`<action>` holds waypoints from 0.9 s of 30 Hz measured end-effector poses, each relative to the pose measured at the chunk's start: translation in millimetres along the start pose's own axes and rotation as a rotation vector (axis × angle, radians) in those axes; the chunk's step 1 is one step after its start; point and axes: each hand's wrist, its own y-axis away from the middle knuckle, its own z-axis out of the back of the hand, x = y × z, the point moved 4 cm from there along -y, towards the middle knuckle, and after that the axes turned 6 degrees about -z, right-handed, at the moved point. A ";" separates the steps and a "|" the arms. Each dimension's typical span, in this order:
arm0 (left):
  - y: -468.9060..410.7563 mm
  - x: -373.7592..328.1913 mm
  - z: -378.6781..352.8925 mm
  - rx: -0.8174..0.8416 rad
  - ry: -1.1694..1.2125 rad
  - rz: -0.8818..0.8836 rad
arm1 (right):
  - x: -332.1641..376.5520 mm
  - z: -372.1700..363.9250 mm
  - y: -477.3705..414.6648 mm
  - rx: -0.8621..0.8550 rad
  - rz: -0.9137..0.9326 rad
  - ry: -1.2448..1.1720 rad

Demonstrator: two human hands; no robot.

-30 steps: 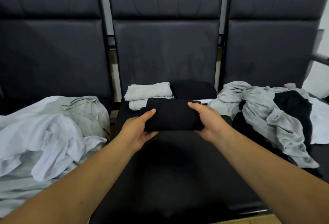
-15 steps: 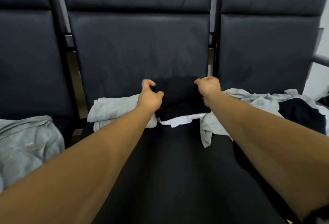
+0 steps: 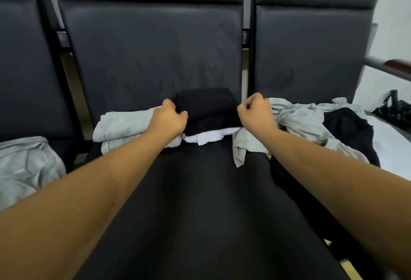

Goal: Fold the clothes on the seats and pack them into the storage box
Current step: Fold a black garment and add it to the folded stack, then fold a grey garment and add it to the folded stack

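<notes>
Left grip: the fingers of the left hand are curled, and the left corner of the folded black garment is taken between thumb and forefinger.
Right grip: the fingers of the right hand are curled into a loose fist just beside the garment's right edge; whether any cloth is held there cannot be told.
Task item: the folded black garment is laid on top of a folded white garment, at the back of the middle seat, against the backrest.
Risk on release: if the left corner is dragged along when the hand is withdrawn, the top fold could be pulled open and the bundle would need refolding.
Risk to stack: the white layer is seen jutting out in front, so the stack is judged uneven; the black garment could be slid off it by a sideways nudge.
Risk from neighbours: a folded grey garment is touched by the left hand, and a crumpled grey garment is spilled over from the right seat beside the right hand; either could be snagged by a wrist and mixed into the folded stack.
Unfolded remainder: a grey heap on the left seat and a loose black garment on the right are not yet folded.
Storage box: not in view, so a carry out of sight is to be expected, during which a stack gripped only at its edges could sag and come apart.
</notes>
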 end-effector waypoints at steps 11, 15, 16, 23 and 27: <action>117.4 -89.3 -74.9 0.477 0.162 -0.141 | -105.3 157.8 65.4 0.048 -0.361 0.616; 142.6 -130.2 -125.2 0.506 0.175 -0.224 | -152.7 164.0 77.1 0.239 -0.365 0.627; 146.5 -138.3 -137.3 0.515 0.179 -0.240 | -155.6 167.8 81.2 0.211 -0.335 0.566; 148.7 -177.9 -188.0 0.497 0.671 0.033 | -126.3 191.6 84.2 -0.067 0.009 0.065; 144.8 -194.0 -192.8 0.666 1.273 0.280 | -94.0 196.6 95.8 0.245 0.037 -0.545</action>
